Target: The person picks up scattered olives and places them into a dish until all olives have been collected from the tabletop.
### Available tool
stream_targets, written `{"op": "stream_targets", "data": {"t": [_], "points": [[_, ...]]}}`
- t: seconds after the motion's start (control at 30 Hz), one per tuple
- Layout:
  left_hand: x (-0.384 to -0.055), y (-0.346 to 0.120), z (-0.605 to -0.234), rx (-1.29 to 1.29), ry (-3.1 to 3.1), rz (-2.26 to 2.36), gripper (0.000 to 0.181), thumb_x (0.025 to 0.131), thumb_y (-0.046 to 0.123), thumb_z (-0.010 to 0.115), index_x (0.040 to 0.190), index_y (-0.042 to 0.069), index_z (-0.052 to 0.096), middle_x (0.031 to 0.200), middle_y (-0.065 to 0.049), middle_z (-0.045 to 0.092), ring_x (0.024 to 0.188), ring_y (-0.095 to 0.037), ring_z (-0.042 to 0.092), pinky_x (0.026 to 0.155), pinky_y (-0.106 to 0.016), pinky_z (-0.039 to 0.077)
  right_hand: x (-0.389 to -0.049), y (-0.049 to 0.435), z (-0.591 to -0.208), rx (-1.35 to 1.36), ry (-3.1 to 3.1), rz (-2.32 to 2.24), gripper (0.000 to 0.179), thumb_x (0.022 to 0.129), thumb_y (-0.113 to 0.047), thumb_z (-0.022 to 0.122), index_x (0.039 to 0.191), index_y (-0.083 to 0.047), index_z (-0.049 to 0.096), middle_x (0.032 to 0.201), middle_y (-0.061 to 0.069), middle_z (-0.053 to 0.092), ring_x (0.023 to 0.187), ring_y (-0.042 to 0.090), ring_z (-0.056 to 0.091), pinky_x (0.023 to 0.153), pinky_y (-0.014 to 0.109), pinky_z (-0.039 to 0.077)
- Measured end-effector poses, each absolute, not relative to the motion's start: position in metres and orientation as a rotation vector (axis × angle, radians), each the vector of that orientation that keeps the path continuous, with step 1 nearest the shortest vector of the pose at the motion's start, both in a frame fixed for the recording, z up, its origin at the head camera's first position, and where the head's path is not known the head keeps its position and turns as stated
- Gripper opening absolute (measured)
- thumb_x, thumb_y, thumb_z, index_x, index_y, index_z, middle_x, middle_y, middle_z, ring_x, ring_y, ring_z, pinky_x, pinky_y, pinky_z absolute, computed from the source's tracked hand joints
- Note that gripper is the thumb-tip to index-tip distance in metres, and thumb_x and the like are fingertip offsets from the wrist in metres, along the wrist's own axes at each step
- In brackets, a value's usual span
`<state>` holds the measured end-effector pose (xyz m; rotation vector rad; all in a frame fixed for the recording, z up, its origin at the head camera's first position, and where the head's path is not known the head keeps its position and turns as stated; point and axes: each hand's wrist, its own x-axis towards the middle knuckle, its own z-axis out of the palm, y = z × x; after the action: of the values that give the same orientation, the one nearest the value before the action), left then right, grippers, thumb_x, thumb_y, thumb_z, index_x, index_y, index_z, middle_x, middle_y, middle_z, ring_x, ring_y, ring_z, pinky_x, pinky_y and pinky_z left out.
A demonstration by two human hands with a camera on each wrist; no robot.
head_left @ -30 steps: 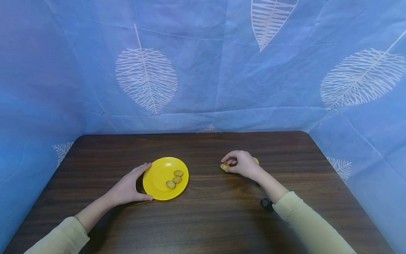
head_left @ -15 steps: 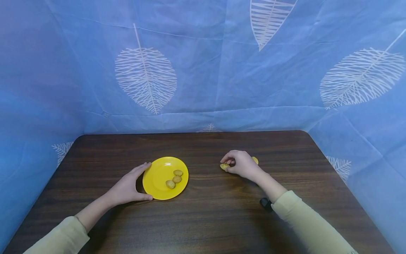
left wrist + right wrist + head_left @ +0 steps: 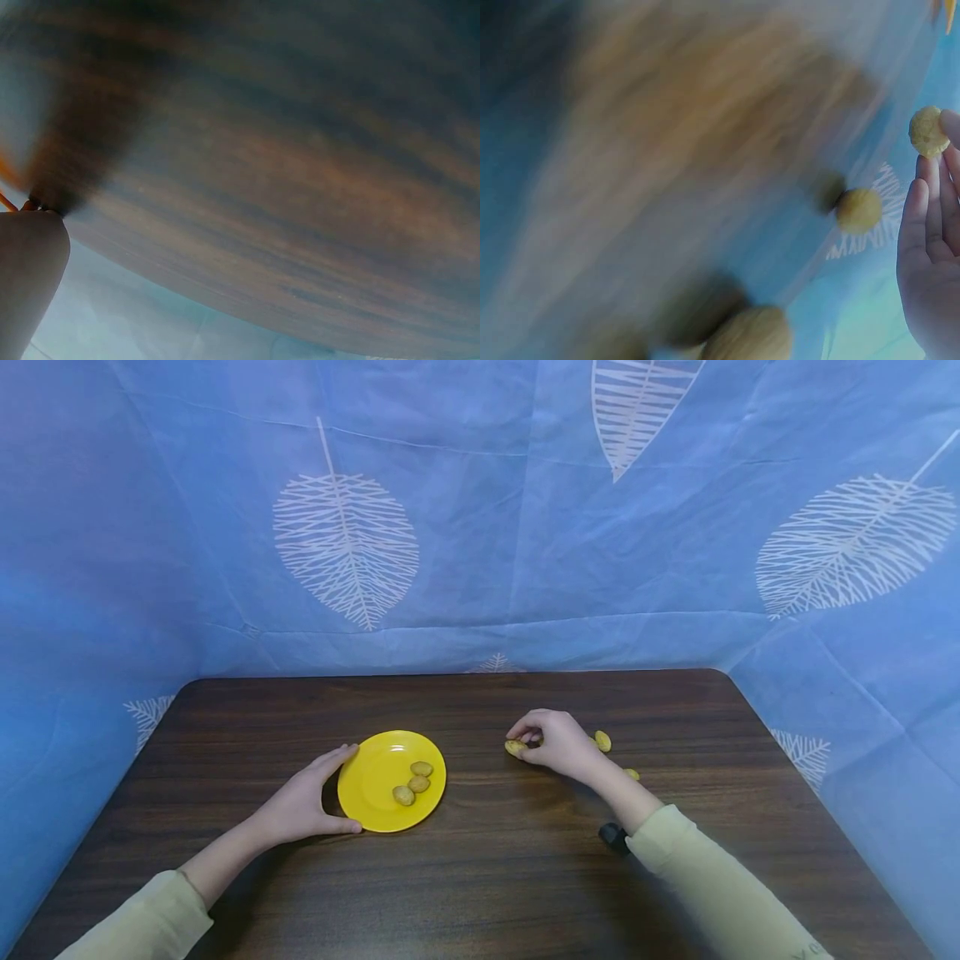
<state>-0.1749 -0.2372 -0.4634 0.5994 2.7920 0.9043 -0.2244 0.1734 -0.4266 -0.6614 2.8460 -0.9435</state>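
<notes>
At the left of the dark table lies a yellow plate (image 3: 365, 785) with a few small potatoes (image 3: 403, 796) on its lower right. My left hand (image 3: 300, 802) spreads along the plate's left side, a fingertip at the upper rim and the thumb at the lower rim. To the right of the plate my right hand (image 3: 558, 745) pinches another small potato (image 3: 515, 747) between thumb and fingertips, close over the table. The right wrist view shows this bumpy yellow potato (image 3: 928, 133) at the fingertips, its right side hidden by the thumb. In the left wrist view the thumb (image 3: 34, 277) meets the plate's orange-looking edge.
More small potatoes (image 3: 603, 741) lie on the table (image 3: 480, 877) behind the right hand, one (image 3: 632, 773) partly hidden by the forearm. A black object (image 3: 614, 837) sits at the right wrist. A blue cloth (image 3: 480, 543) with white leaf prints hangs behind the table.
My right hand has shifted slightly left and away from me with the potato pinched in it, uncovering more of the potatoes behind it. The left hand and plate have stayed put.
</notes>
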Motion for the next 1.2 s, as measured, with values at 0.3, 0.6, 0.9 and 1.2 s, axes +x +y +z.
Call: {"op": "stream_targets", "data": {"t": [0.3,0.6,0.9,1.2], "points": [[-0.175,-0.238,-0.464,0.597,2.796,0.890,0.112,0.076,0.040,0.097,0.161,-0.003,0.038,0.165,-0.033,0.039,0.149,-0.056,0.041,0.113,-0.073,0.044,-0.229,0.149,-0.421,-0.653,2.800,-1.029,0.021,0.091,-0.003,0.082,0.112,-0.008,0.080,0.112,0.009,0.076,0.099,0.022,0.071,0.088,0.036,0.063],[-0.175,-0.238,-0.464,0.608,2.798,0.895,0.112,0.076,0.040,0.097,0.161,-0.003,0.038,0.165,-0.033,0.039,0.149,-0.056,0.041,0.114,-0.073,0.044,-0.234,0.122,-0.417,-0.677,2.760,-1.075,0.021,0.092,-0.004,0.081,0.113,-0.007,0.080,0.114,0.009,0.077,0.099,0.021,0.071,0.090,0.035,0.063],[-0.175,-0.238,-0.463,0.615,2.796,0.909,0.113,0.075,0.040,0.097,0.161,-0.003,0.038,0.165,-0.033,0.039,0.150,-0.056,0.040,0.114,-0.073,0.043,-0.239,0.096,-0.418,-0.694,2.723,-1.105,0.022,0.092,-0.005,0.082,0.114,-0.008,0.081,0.115,0.008,0.078,0.102,0.021,0.072,0.091,0.031,0.063],[-0.176,-0.239,-0.465,0.626,2.790,0.920,0.114,0.075,0.039,0.097,0.161,-0.004,0.037,0.165,-0.033,0.039,0.150,-0.056,0.040,0.114,-0.073,0.043,-0.245,0.076,-0.420,-0.735,2.698,-1.108,0.020,0.093,-0.007,0.082,0.113,-0.007,0.081,0.112,0.008,0.079,0.101,0.020,0.073,0.089,0.026,0.062]]}}
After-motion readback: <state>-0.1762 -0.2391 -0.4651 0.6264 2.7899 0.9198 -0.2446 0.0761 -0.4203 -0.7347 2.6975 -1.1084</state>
